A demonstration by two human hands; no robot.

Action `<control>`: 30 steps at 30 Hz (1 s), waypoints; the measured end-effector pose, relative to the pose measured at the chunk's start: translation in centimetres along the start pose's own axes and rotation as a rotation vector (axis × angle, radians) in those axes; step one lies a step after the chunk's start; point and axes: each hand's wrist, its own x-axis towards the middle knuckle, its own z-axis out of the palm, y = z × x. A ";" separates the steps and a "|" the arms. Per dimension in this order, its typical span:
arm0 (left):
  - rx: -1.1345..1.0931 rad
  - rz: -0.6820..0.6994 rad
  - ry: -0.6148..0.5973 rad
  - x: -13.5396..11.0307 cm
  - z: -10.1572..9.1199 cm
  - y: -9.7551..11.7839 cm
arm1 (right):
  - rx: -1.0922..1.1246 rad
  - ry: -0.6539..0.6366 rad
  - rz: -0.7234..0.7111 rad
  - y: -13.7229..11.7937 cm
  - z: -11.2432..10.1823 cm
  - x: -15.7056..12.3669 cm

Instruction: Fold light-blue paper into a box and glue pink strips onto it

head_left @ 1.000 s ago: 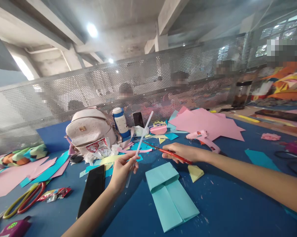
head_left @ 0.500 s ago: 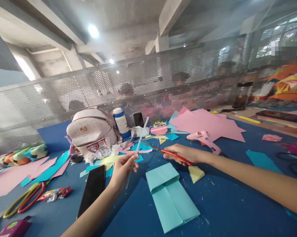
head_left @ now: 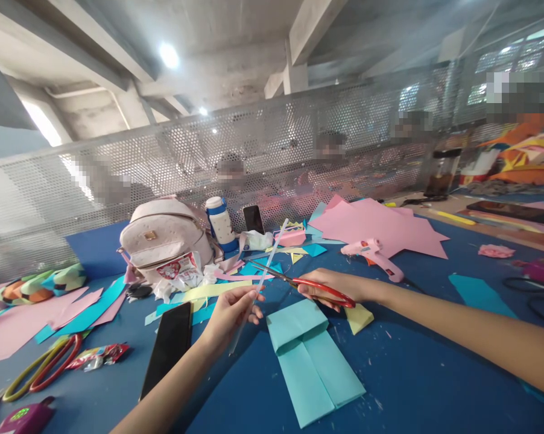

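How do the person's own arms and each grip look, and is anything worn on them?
The left grip and right grip are bare human hands, without gloves. The left forearm and right forearm show no sleeve, watch or bracelet in view.

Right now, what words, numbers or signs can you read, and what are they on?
None that I can read.
Red-white packet: print, too blurred.
Red wrapper: print, too blurred.
Purple gadget: green marks, too blurred.
Glue gun: label, too small.
Scissors, clear stick: no writing seen.
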 end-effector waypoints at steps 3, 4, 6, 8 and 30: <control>0.010 -0.002 -0.030 0.0 0.0 0.1 | 0.015 0.005 0.003 0.1 -0.1 0.0; 0.012 -0.002 -0.041 0.0 0.0 0.1 | 0.022 0.009 0.005 0.2 -0.1 0.0; 0.012 -0.002 -0.059 0.0 -0.1 0.1 | 0.037 0.015 0.006 0.3 -0.2 0.0; 0.012 -0.002 -0.071 0.0 -0.1 0.1 | 0.053 0.021 0.006 0.3 -0.3 0.0; -0.010 -0.019 -0.100 -0.1 0.0 0.7 | 0.229 -0.027 -0.006 1.5 -0.3 0.5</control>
